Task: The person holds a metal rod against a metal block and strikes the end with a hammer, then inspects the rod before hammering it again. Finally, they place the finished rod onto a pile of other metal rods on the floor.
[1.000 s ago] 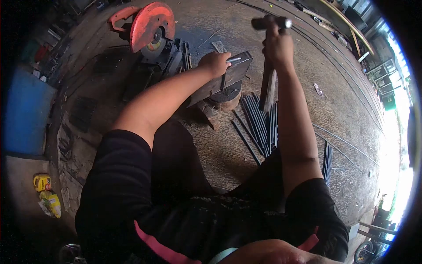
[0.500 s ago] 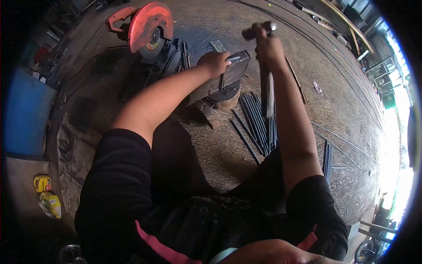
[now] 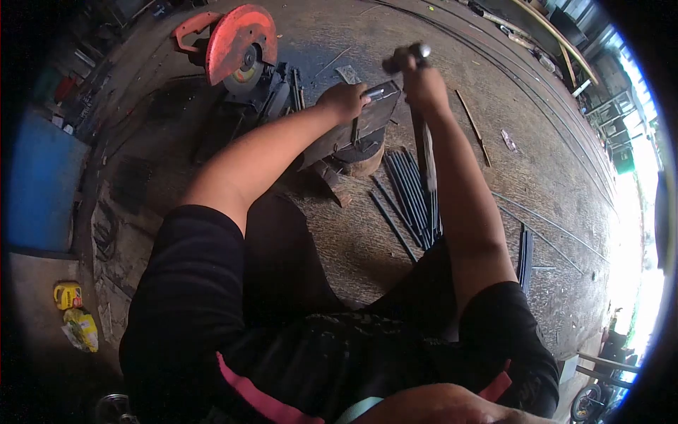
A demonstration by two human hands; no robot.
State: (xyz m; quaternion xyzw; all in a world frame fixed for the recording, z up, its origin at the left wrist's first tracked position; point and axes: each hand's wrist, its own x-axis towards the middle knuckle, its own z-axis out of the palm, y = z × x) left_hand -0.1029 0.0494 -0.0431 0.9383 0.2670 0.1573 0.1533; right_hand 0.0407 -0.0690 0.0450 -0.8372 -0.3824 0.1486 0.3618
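Steel hammer (image 3: 406,55), gripped in our right hand (image 3: 426,88), has dropped toward the short metal rod (image 3: 374,92) our left hand (image 3: 343,100) pins on the dark anvil block (image 3: 353,127), so a strike looks imminent.

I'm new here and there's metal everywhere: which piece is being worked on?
Find the red-guarded cut-off saw at the top. Just right of it a slanted dark steel block sits on a stump. The left hand pins a short shiny rod on its top edge; unlike the long dark rods on the floor, it's bright and held.
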